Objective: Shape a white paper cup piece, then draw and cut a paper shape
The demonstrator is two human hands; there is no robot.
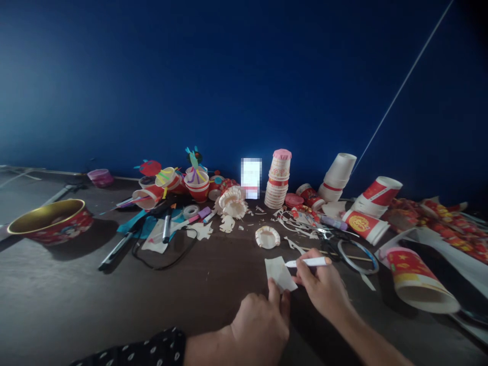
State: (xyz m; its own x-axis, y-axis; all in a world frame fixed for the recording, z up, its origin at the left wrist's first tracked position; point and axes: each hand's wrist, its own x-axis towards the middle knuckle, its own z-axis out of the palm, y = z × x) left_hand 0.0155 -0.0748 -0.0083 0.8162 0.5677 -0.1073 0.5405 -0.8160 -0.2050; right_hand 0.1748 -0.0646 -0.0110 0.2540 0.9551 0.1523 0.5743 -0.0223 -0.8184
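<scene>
Now, the left hand [261, 323] pinches a white paper scrap [280, 273] between narrow fingers, the right hand [322, 284] gripping a white pen [307, 262] just beside it. Farther off, a scalloped paper-cup piece [267, 237] lies cut, while stacked paper cups [277, 183] stand whole.

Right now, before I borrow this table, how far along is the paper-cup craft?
Done: a scalloped cup base and a cut-out paper figure lie among scraps, with a decorated cup with coloured strips behind. In hand: the right hand holds a white marker over a paper piece held by the left hand. Left: a tall stack of paper cups looks uncut.
</scene>
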